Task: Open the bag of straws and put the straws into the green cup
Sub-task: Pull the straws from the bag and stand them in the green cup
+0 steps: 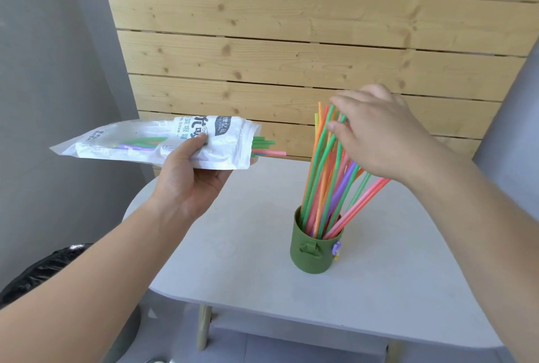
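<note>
Left hand grips white straw bag mid-air above desk, bag held level, open end facing right, few green and pink straws poking out. Right hand over bundle of colored straws standing fanned in green cup; fingers loosely spread, touching straw tops, not clenched. Cup upright on desk, right of center. Wooden slat wall behind.
</note>
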Demonstrator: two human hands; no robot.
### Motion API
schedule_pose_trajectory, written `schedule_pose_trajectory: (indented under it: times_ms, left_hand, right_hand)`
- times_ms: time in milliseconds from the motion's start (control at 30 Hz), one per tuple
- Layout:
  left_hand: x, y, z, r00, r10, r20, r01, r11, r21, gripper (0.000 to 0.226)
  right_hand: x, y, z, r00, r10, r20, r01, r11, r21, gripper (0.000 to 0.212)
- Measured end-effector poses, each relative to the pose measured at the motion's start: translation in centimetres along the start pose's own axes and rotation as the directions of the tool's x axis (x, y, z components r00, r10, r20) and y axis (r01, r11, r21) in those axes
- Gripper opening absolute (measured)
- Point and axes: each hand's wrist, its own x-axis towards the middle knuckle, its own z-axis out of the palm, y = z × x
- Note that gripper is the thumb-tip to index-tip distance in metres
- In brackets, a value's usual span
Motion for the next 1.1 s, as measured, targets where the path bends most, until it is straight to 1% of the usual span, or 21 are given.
schedule_pose_trajectory:
  times_ms: [67, 100, 167, 233, 300, 333, 400, 433, 467, 500, 567, 633, 667, 733, 800, 867, 1000, 1100]
  left_hand:
    - [-0.1, 0.1, 0.1, 1.000, -0.003, -0.002, 0.003, 1.000, -0.008, 0.021]
    - [-0.1, 0.1, 0.2, 1.000, -0.004, -0.002, 0.004, 1.000, -0.012, 0.020]
    - [-0.2, 0.2, 0.3, 1.000, -0.004, -0.005, 0.004, 1.000, -0.017, 0.019]
    - [-0.2, 0.3, 0.3, 1.000, -0.005, -0.002, 0.005, 1.000, -0.026, 0.018]
    - [-0.3, 0.4, 0.5, 1.000, -0.010, 0.014, 0.010, 0.999, -0.041, 0.019]
    - [-0.3, 0.4, 0.6, 1.000, -0.012, 0.029, 0.013, 0.999, -0.046, 0.021]
    - [-0.4, 0.4, 0.8, 0.999, -0.013, 0.050, 0.016, 0.998, -0.058, 0.028]
    - [-0.5, 0.4, 0.9, 0.998, -0.011, 0.057, 0.015, 0.998, -0.062, 0.033]
    - [-0.6, 0.4, 1.1, 0.998, -0.009, 0.062, 0.013, 0.998, -0.066, 0.038]
    - [-0.7, 0.5, 1.3, 0.997, -0.009, 0.071, 0.014, 0.998, -0.069, 0.040]
    - [-1.1, 0.4, 1.9, 0.994, -0.014, 0.105, 0.021, 0.998, -0.062, 0.034]
    - [-1.3, 0.3, 2.3, 0.991, -0.015, 0.133, 0.021, 0.999, -0.039, 0.034]
    - [-1.5, 0.2, 2.5, 0.989, -0.021, 0.146, 0.025, 0.999, -0.026, 0.039]
    - [-1.6, 0.0, 2.7, 0.984, -0.035, 0.174, 0.038, 0.999, -0.013, 0.047]
    - [-1.5, 0.0, 2.5, 0.984, -0.040, 0.176, 0.044, 0.999, -0.018, 0.049]
    - [-1.3, 0.0, 2.4, 0.987, -0.037, 0.159, 0.041, 0.999, -0.024, 0.050]
    - [-1.1, -0.2, 2.3, 0.989, -0.038, 0.143, 0.042, 0.999, -0.024, 0.045]
    - [-1.0, -0.4, 2.1, 0.987, -0.050, 0.154, 0.054, 0.998, -0.016, 0.047]
  right_hand:
    - [-0.2, 0.2, 0.2, 0.998, 0.003, 0.064, 0.001, 0.998, -0.062, 0.052]
    - [-0.3, 0.2, 0.3, 0.997, 0.002, 0.078, 0.002, 0.999, -0.054, 0.056]
    - [-0.3, 0.2, 0.1, 0.999, 0.011, 0.046, -0.013, 0.999, 0.039, 0.065]
    - [-0.3, 0.2, -0.2, 0.998, 0.024, -0.056, -0.015, 0.986, 0.169, 0.067]
    - [-0.4, -0.2, -0.4, 0.978, 0.030, -0.209, 0.018, 0.974, 0.224, 0.062]
    - [-0.6, -0.6, -0.5, 0.953, 0.020, -0.302, 0.049, 0.974, 0.220, 0.056]
    - [-1.1, -1.6, -0.6, 0.881, 0.003, -0.474, 0.125, 0.963, 0.238, 0.038]
    - [-1.5, -2.4, -0.7, 0.864, 0.010, -0.503, 0.161, 0.942, 0.295, 0.027]
    - [-1.9, -3.3, -0.7, 0.873, 0.025, -0.488, 0.182, 0.910, 0.373, 0.022]
    - [-2.2, -4.2, -0.7, 0.902, 0.048, -0.429, 0.169, 0.876, 0.453, 0.022]
    - [-2.6, -5.8, -0.4, 0.971, 0.078, -0.226, 0.065, 0.823, 0.565, 0.026]
    - [-2.7, -7.0, 0.3, 0.994, 0.104, -0.044, -0.053, 0.771, 0.634, 0.030]
    - [-2.7, -7.3, 0.8, 0.993, 0.119, -0.004, -0.086, 0.737, 0.670, 0.031]
    - [-2.6, -7.7, 1.5, 0.988, 0.153, -0.012, -0.093, 0.658, 0.748, 0.026]
    - [-2.5, -7.9, 2.0, 0.980, 0.196, -0.043, -0.079, 0.572, 0.816, 0.018]
    - [-2.3, -7.9, 2.2, 0.970, 0.237, -0.052, -0.078, 0.507, 0.858, 0.015]
    - [-2.2, -7.9, 2.1, 0.969, 0.246, 0.000, -0.110, 0.433, 0.895, 0.019]
    - [-2.1, -7.7, 2.3, 0.968, 0.244, 0.060, -0.154, 0.388, 0.909, 0.018]
